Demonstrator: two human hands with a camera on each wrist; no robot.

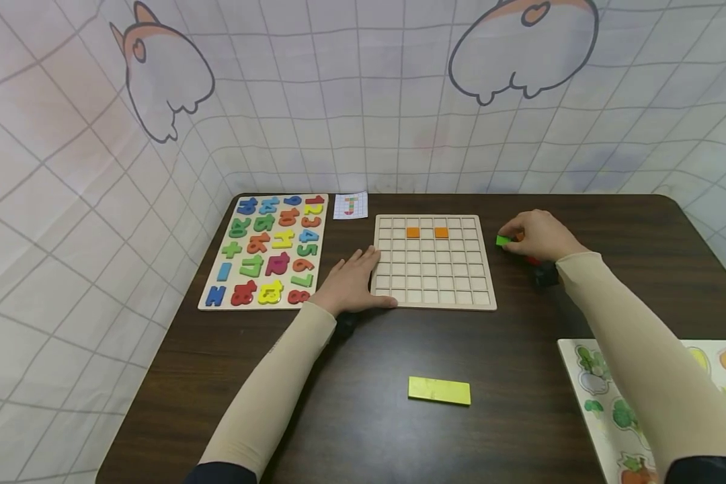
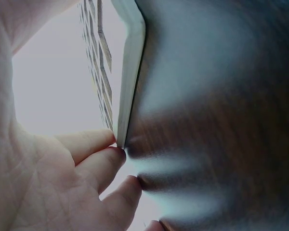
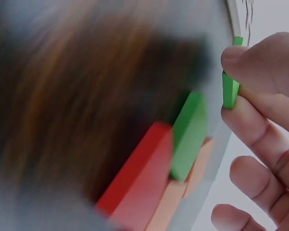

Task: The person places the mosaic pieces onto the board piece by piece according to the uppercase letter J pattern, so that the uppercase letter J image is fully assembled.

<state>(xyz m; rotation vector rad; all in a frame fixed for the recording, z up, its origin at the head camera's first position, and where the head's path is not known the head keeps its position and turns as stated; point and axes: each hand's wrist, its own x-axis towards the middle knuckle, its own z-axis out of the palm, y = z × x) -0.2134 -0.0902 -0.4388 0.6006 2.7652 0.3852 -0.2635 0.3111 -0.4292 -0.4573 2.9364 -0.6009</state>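
Observation:
My left hand [image 1: 352, 282] rests at the left edge of a wooden grid board [image 1: 433, 296], fingers stretched out and thumb along its front corner. Two orange square tiles [image 1: 441, 232] sit in the board's upper rows, with a gap between them. Right of the board, my right hand [image 1: 540, 234] pinches a small green tile [image 3: 231, 90] between thumb and fingers. Below it in the right wrist view lie a red block [image 3: 143, 175], another green block [image 3: 190, 134] and orange pieces [image 3: 198, 166], partly hidden by my hand in the head view.
A letter and number puzzle board [image 1: 260, 274] lies at the left. Beside it is a small card [image 1: 350, 206] with a coloured J-like figure. A yellow-green strip [image 1: 439, 390] lies near the front. A vegetable picture board [image 1: 571, 376] sits under my right forearm.

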